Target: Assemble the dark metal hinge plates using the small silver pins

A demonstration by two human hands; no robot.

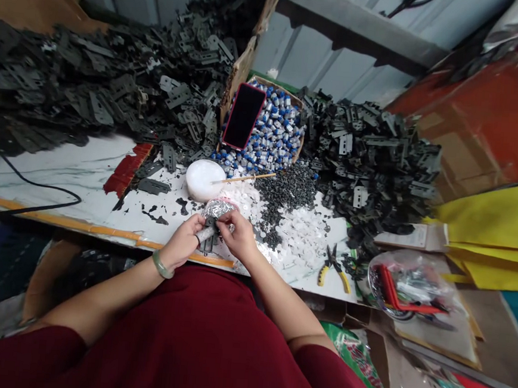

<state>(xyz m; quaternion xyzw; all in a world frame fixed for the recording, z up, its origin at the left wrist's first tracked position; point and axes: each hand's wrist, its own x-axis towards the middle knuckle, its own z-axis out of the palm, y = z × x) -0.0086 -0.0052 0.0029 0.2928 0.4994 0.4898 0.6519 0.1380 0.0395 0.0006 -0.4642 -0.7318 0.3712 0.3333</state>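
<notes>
Near the table's front edge, my left hand (pixel 184 241) is closed on a dark grey slotted part (pixel 209 233); one of its fingers has a pale wrap. My right hand (pixel 239 235) pinches at the upper right of the same part. Whether a small piece sits between the right fingertips is hidden. Just beyond the hands lies a dish of shiny silver bits (pixel 220 206). Behind it stands a round white tub (pixel 203 177), with a thin wooden stick (pixel 255 176) resting across its rim. Small white pieces (pixel 303 236) and tiny black pieces (pixel 286 193) are heaped to the right.
Dark slotted parts (pixel 101 86) pile up at the back left, more parts (pixel 370 149) at the right. A phone (pixel 244 116) leans on a box of blue-and-white pieces (pixel 275 126). Yellow-handled pliers (pixel 334 269) lie at front right, beside a bag with red items (pixel 406 286).
</notes>
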